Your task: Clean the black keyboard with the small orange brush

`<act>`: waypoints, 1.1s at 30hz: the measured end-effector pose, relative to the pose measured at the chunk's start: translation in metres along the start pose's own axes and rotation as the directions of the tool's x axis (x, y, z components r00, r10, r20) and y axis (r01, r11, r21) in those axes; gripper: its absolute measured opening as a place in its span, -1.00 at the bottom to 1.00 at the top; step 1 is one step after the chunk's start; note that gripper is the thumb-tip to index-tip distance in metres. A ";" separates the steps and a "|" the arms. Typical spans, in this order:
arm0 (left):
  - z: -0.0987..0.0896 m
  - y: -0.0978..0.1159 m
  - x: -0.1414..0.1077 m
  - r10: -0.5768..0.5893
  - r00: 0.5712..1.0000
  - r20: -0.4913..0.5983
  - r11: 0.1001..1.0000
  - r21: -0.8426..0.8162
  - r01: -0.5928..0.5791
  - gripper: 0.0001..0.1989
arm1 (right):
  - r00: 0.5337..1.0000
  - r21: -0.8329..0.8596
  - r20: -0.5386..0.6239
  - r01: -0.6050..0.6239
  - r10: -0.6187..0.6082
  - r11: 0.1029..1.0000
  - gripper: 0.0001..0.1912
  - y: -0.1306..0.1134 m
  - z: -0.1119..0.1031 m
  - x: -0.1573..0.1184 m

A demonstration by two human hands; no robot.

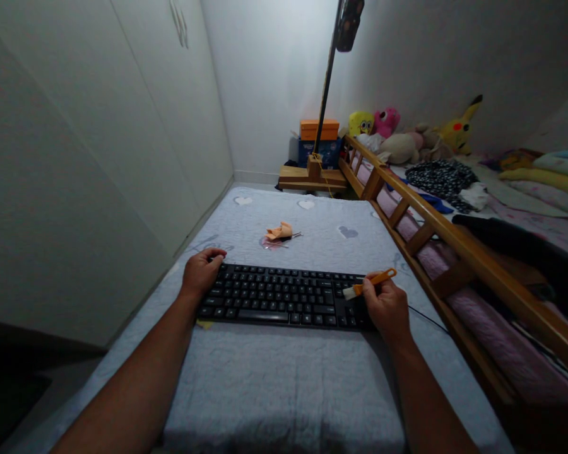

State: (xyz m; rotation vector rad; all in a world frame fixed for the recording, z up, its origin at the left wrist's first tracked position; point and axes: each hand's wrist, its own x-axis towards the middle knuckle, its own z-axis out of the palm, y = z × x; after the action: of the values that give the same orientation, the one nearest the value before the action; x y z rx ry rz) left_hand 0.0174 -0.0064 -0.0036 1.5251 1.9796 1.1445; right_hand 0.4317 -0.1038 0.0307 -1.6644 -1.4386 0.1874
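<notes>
A black keyboard (pixel 269 296) lies flat across the cloth-covered surface in front of me. My left hand (pixel 202 271) is at its upper left corner, the fingers closed around that edge. Over the keyboard's right end, my right hand (pixel 387 304) pinches a brush (pixel 383 276) with an orange handle. The brush's pale bristles point left, above the keys near the number pad. Beyond the keyboard lies a crumpled orange cloth (pixel 279 231), with thin sticks beside it. A small yellow piece (pixel 204 324) shows under the keyboard's lower left corner.
The surface has a light blue cloth (pixel 284 378) with heart patterns. A cable (pixel 428 317) runs off to the right. Along the right stands a wooden bed rail (pixel 421 208), with plush toys and bedding behind it. White cabinet doors (pixel 99 139) rise at the left.
</notes>
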 end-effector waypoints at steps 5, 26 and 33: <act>0.001 -0.001 0.000 0.000 1.000 0.002 1.000 0.006 0.000 -0.62 | 0.996 0.034 -0.082 -0.041 0.044 0.999 -0.67 0.000 -0.007 0.001; -0.001 0.004 -0.001 0.000 1.000 -0.013 1.000 -0.003 0.000 -0.67 | 0.993 0.260 0.055 -0.113 0.102 0.959 -0.65 -0.002 0.004 -0.003; -0.001 0.006 -0.001 -0.003 1.000 -0.019 1.000 -0.003 0.003 -0.70 | 0.997 0.115 -0.016 -0.070 0.072 0.991 -0.66 0.002 0.004 -0.002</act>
State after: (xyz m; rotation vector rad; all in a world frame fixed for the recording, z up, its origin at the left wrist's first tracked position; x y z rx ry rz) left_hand 0.0203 -0.0074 0.0016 1.5147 1.9906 1.1643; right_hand 0.4302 -0.1030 0.0267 -1.6199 -1.3294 0.2869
